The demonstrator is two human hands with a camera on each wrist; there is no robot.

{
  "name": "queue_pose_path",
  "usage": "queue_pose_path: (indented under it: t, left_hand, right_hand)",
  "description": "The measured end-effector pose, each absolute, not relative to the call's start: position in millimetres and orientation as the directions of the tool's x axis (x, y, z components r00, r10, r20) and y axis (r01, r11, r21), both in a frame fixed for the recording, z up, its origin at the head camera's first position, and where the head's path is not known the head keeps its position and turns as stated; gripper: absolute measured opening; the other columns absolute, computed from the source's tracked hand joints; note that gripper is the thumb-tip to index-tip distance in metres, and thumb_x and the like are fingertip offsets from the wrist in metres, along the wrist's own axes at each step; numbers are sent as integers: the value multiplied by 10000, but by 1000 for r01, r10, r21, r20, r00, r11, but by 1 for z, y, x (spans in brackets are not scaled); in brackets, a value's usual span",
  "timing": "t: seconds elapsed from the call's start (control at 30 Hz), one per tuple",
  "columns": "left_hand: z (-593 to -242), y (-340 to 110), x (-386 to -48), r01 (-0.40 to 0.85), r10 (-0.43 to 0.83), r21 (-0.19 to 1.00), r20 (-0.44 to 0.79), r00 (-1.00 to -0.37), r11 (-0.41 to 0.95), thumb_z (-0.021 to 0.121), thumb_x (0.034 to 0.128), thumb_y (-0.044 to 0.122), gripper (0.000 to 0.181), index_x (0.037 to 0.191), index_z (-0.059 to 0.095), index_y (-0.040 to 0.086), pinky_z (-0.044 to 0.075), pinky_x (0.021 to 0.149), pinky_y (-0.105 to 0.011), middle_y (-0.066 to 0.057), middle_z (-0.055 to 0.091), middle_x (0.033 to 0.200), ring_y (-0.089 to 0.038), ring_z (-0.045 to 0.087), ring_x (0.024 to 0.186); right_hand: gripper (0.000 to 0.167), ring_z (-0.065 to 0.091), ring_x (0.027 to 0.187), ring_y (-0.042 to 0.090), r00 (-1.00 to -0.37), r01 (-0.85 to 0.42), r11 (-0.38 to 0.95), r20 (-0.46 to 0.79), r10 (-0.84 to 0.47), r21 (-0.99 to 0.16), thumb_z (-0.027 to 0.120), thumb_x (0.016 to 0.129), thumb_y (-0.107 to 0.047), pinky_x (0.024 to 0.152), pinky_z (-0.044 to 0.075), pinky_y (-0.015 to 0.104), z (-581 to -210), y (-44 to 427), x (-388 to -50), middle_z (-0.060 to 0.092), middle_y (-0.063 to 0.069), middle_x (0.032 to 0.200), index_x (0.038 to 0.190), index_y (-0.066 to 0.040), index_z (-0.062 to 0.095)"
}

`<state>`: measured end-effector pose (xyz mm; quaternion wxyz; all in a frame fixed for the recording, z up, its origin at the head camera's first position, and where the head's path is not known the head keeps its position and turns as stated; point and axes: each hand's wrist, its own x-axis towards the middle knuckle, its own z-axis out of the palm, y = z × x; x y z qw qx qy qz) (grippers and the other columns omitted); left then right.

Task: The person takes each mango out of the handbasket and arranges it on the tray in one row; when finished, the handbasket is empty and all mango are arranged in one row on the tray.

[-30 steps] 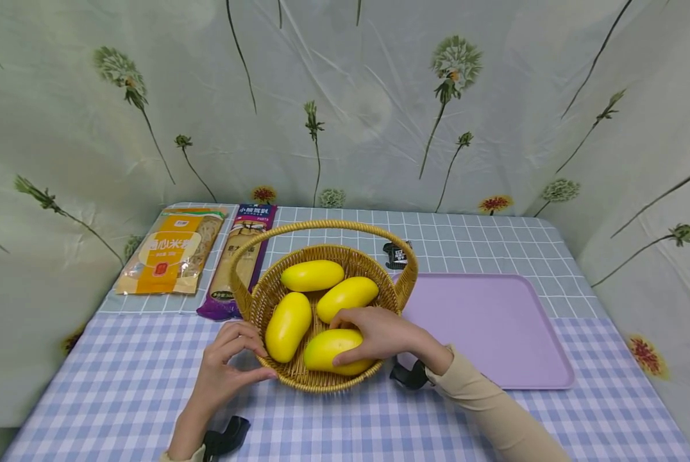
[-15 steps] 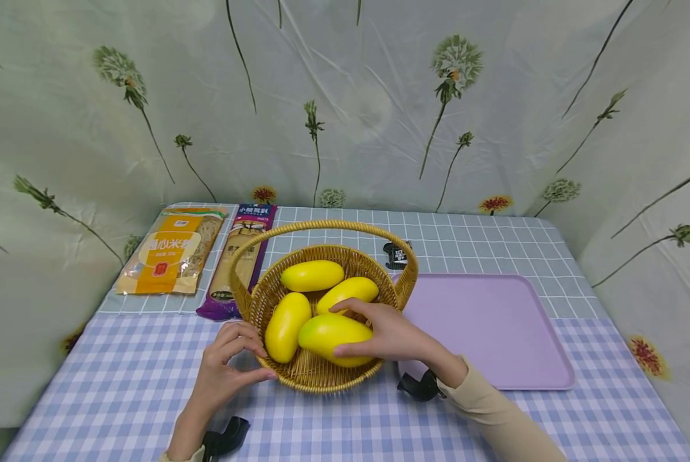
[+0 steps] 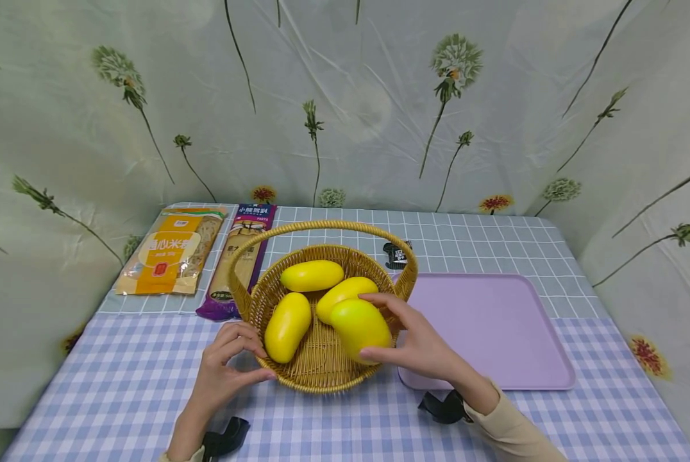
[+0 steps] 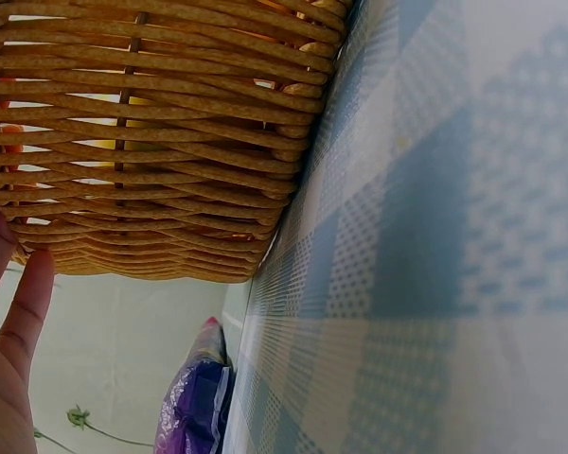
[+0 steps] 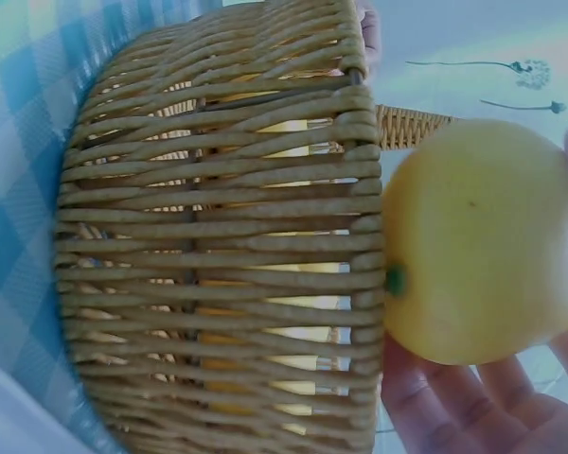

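Note:
A wicker basket (image 3: 322, 373) with a tall arched handle stands in front of me. Its left front rim is held by my left hand (image 3: 227, 366), and the left wrist view shows those fingers (image 4: 24, 307) at the rim. My right hand (image 3: 424, 346) grips a yellow mango (image 3: 361, 328) between thumb and fingers. In the right wrist view that mango (image 5: 478, 251) is level with the rim, its small green stem spot towards the weave. Three more mangoes lie inside: a left one (image 3: 288, 327), a back one (image 3: 312, 276) and a right one (image 3: 345, 295), which the held mango partly covers.
A purple tray (image 3: 483, 327) lies right of the basket. At the back left are an orange food packet (image 3: 170, 251) and a purple pasta packet (image 3: 240, 260). A small black packet (image 3: 397, 255) sits behind the handle. Checked cloth (image 3: 316, 430) covers the table.
My right hand has lifted the mango off the basket's bottom, tilted it, and carried it rightward to the right part of the basket. The left hand and the other mangoes stay put.

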<state>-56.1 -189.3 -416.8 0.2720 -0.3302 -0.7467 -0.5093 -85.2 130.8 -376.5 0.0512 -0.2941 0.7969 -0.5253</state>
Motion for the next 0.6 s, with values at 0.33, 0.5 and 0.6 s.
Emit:
queue_pose_path:
  t: [0.33, 0.5, 0.6]
  left_hand:
    - [-417, -189, -56, 771, 215, 583, 743, -633, 257, 812, 708, 349, 343, 736, 628, 61, 383, 915, -254, -100, 591, 799, -247, 510, 872]
    - [-418, -189, -56, 778, 213, 575, 751, -625, 252, 822, 701, 335, 339, 738, 630, 58, 383, 915, -260, -101, 590, 801, -249, 511, 871]
    - [-418, -189, -57, 787, 214, 567, 760, -614, 244, 827, 698, 325, 339, 741, 631, 52, 383, 916, -264, -106, 588, 802, -252, 510, 869]
  right_hand:
    - [686, 568, 1015, 189, -854, -433, 229, 316, -413, -872, 804, 760, -88, 813, 516, 336, -374, 151, -73, 515, -6, 1259, 1331, -180, 437]
    - [709, 570, 1008, 189, -871, -439, 243, 343, -351, -865, 809, 733, -30, 876, 487, 304, -377, 166, -69, 491, 11, 1276, 1318, -141, 424]
    - [710, 561, 1023, 184, -884, -436, 257, 356, -304, -862, 805, 722, 8, 894, 467, 276, -381, 175, -68, 477, 21, 1278, 1304, -109, 415]
